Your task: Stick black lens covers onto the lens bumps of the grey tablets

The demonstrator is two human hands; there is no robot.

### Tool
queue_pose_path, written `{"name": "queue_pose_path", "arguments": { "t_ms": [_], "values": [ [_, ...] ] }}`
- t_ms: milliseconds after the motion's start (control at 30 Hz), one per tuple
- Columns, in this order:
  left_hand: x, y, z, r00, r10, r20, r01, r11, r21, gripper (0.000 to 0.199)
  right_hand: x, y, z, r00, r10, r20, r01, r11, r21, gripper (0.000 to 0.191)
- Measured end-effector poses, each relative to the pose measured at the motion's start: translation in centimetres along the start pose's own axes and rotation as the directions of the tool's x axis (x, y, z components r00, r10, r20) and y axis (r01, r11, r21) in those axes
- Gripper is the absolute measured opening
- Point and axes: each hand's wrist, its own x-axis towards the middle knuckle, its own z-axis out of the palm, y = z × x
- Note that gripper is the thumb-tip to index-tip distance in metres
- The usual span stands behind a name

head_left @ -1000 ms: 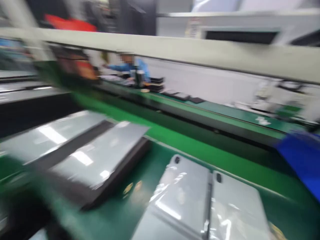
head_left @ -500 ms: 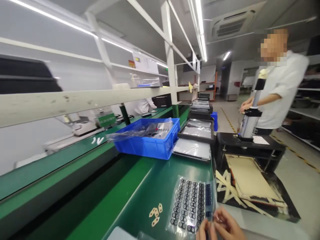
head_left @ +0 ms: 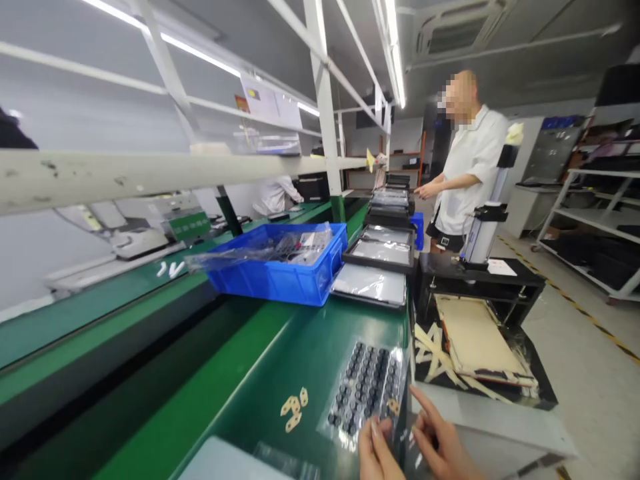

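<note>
A clear sheet of small black round parts (head_left: pixel 365 390) lies on the green bench (head_left: pixel 280 347) near its right edge. My left hand (head_left: pixel 377 453) touches the sheet's near edge with its fingertips. My right hand (head_left: pixel 440 443) is beside it, fingers spread, pinching what looks like clear film at the sheet's corner. Whether either hand truly grips anything is hard to tell. A few small tan die-cut pieces (head_left: pixel 293 410) lie loose on the bench to the left of the sheet.
A blue bin (head_left: pixel 280 277) with bagged parts stands further along, then black trays (head_left: pixel 373 283) of bagged grey panels. A low black stand (head_left: pixel 475 343) with tan board and strips sits right of the bench. A person in white (head_left: pixel 467 173) stands beyond.
The view swung from blurred grey panels on the bench to looking along the line. Both hands came up into view at the parts sheet, and the standing person moved left.
</note>
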Motion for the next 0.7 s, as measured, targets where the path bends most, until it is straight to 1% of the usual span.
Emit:
{"name": "queue_pose_path", "arguments": {
  "t_ms": [67, 133, 233, 300, 367, 433, 500, 567, 700],
  "values": [
    [-0.5, 1.7, -0.8, 0.994, -0.018, 0.106, 0.013, 0.998, 0.056, 0.055, 0.0, -1.7, -0.7, 0.997, -0.077, -0.009, 0.075, 0.992, -0.099, 0.040],
    [-0.9, 3.1, -1.2, 0.987, -0.039, 0.153, 0.028, 0.997, 0.075, 0.053, 0.2, -2.8, -1.3, 0.991, -0.129, -0.023, 0.123, 0.976, -0.179, 0.034],
    [-1.2, 4.0, -1.2, 0.982, -0.067, 0.176, 0.053, 0.995, 0.081, 0.046, 0.5, -3.4, -2.1, 0.975, -0.195, -0.105, 0.155, 0.941, -0.301, 0.027],
    [-1.4, 4.1, -1.1, 0.980, -0.080, 0.184, 0.067, 0.995, 0.079, 0.043, 0.8, -3.6, -2.6, 0.948, -0.288, -0.134, 0.222, 0.903, -0.368, 0.023],
    [-1.5, 4.1, -0.9, 0.980, -0.078, 0.184, 0.063, 0.994, 0.085, 0.042, 1.3, -3.8, -2.9, 0.921, -0.379, -0.087, 0.316, 0.860, -0.400, 0.021],
    [-1.5, 4.0, -0.9, 0.982, -0.071, 0.177, 0.054, 0.994, 0.100, 0.040, 1.9, -4.0, -3.0, 0.908, -0.420, -0.003, 0.383, 0.831, -0.402, 0.020],
    [-1.6, 4.1, -0.9, 0.982, -0.069, 0.178, 0.050, 0.993, 0.107, 0.038, 2.4, -4.0, -2.9, 0.910, -0.412, 0.056, 0.398, 0.823, -0.406, 0.020],
    [-1.7, 4.3, -0.8, 0.980, -0.071, 0.185, 0.055, 0.994, 0.092, 0.036, 2.8, -3.8, -2.8, 0.916, -0.391, 0.089, 0.391, 0.824, -0.409, 0.023],
    [-1.9, 4.3, -0.3, 0.975, -0.074, 0.208, 0.070, 0.997, 0.023, 0.032, 3.0, -3.3, -2.8, 0.918, -0.379, 0.117, 0.393, 0.831, -0.395, 0.027]
  ]
}}
